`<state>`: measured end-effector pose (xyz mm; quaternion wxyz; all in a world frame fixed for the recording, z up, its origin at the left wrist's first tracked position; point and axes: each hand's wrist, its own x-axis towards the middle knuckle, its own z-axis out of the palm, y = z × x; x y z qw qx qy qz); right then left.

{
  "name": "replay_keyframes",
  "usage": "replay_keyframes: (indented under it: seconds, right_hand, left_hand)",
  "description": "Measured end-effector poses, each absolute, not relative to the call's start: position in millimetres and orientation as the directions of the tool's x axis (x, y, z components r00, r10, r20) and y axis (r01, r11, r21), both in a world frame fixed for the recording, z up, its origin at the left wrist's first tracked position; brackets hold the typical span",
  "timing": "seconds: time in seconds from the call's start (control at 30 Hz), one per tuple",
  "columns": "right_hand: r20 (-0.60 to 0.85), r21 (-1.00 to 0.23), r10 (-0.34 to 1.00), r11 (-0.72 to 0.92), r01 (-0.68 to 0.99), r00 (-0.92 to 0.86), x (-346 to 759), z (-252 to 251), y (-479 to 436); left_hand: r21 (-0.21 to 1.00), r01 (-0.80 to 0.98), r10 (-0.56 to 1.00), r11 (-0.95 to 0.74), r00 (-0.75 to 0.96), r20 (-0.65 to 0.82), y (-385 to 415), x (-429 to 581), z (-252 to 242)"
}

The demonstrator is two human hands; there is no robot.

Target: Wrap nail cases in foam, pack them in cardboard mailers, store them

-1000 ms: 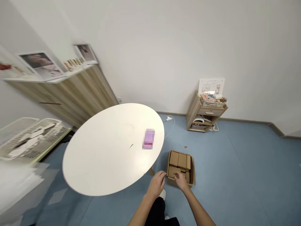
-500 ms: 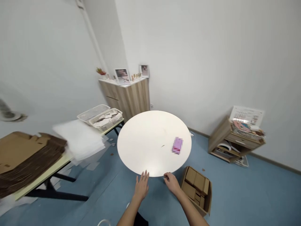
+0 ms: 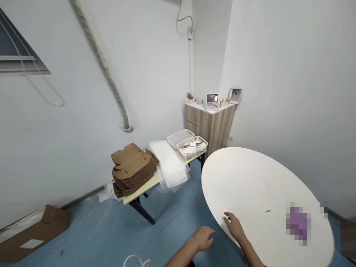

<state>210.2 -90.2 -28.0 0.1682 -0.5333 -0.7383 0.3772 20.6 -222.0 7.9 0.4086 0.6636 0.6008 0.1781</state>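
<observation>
A round white table top (image 3: 250,178) fills the lower right of the view. On it lies a pink-purple flat item (image 3: 298,222), too blurred to identify. My right hand (image 3: 234,226) rests its fingers on the table's near edge and holds nothing. My left hand (image 3: 202,239) hangs in the air just left of that edge, empty, with its fingers loosely extended. Neither hand is close to the pink item.
A folding table (image 3: 141,194) carries a stack of flattened cardboard boxes (image 3: 133,170), white foam sheets (image 3: 168,163) and white baskets (image 3: 191,147). A wooden cabinet (image 3: 208,129) stands behind it. Flattened cardboard (image 3: 33,233) lies on the blue floor at the left.
My view has swung left, so the table sits lower right and the cardboard box has nearly left the frame. My right hand has moved from near the box onto the table edge.
</observation>
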Motion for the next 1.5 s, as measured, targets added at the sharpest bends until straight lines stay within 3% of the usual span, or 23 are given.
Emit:
replay_keyframes:
  seconds: [0.1,0.27,0.37,0.47,0.67,0.97,1.3,1.5]
  right_hand:
    - [-0.154,-0.744,0.891,0.179,0.644,-0.427,164,-20,-72]
    - [-0.153,-0.737,0.83,0.266,0.622,-0.536,74,13,-32]
    - [-0.119,-0.74,0.805,0.318,0.593,-0.581,17,37,1]
    - [-0.09,-0.726,0.808,0.347,0.594,-0.582,-40,59,42]
    - [-0.001,-0.626,0.756,0.51,0.59,-0.655,-152,96,145]
    - [0.053,-0.506,0.736,0.603,0.617,-0.675,-309,112,272]
    - [0.033,-0.283,0.738,0.653,0.702,-0.673,-409,81,321]
    - [0.052,-0.212,0.712,0.693,0.689,-0.7,-426,68,321]
  left_hand:
    - [0.728,0.672,0.969,0.137,0.062,-0.24,-218,-56,32]
    - [0.819,0.525,0.97,0.232,-0.182,-0.159,-202,-157,51]
    - [0.864,0.454,0.952,0.217,-0.295,-0.084,-183,-204,51]
    - [0.852,0.498,0.931,0.16,-0.362,0.036,-151,-249,48]
    - [0.646,0.718,0.922,0.261,-0.384,0.054,-48,-334,56]
    - [0.537,0.739,0.886,0.408,-0.462,-0.038,85,-420,74]
    - [0.275,0.898,0.901,0.344,-0.398,0.171,133,-435,28]
    - [0.22,0.916,0.898,0.335,-0.381,0.219,132,-436,25]
